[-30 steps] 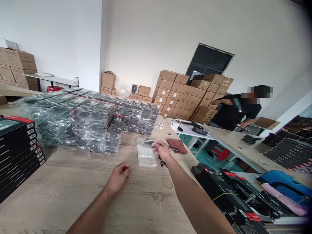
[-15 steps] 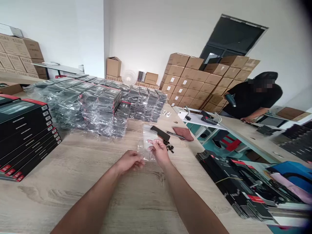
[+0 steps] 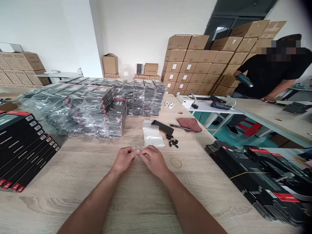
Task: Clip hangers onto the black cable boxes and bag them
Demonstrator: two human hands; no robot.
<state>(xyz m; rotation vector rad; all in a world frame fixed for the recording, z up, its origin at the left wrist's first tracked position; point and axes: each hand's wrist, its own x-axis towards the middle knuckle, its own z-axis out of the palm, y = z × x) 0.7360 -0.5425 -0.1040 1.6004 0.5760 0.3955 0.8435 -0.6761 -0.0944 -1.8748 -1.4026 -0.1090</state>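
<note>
My left hand (image 3: pixel 124 158) and my right hand (image 3: pixel 153 160) meet over the wooden table (image 3: pixel 136 195), fingers pinched on a small clear plastic bag (image 3: pixel 137 152) held between them. Just beyond lies a pile of clear plastic bags (image 3: pixel 152 138). To its right are a black phone (image 3: pixel 162 127), a cluster of small black parts (image 3: pixel 172 141), a pen (image 3: pixel 179 127) and a reddish-brown pouch (image 3: pixel 189 124). A rubber band (image 3: pixel 175 162) lies on the table right of my right hand.
Shrink-wrapped black boxes (image 3: pixel 92 105) fill the far table. Stacked black boxes (image 3: pixel 21 149) sit at left, more black boxes (image 3: pixel 258 175) at right. Cardboard cartons (image 3: pixel 195 65) line the wall. A person in black (image 3: pixel 265 74) holding a tool stands at another table (image 3: pixel 270 113).
My right hand drew back from the bag pile with one bag. My left hand came up to meet it, and both now pinch the bag nearer to me. The view tilted down.
</note>
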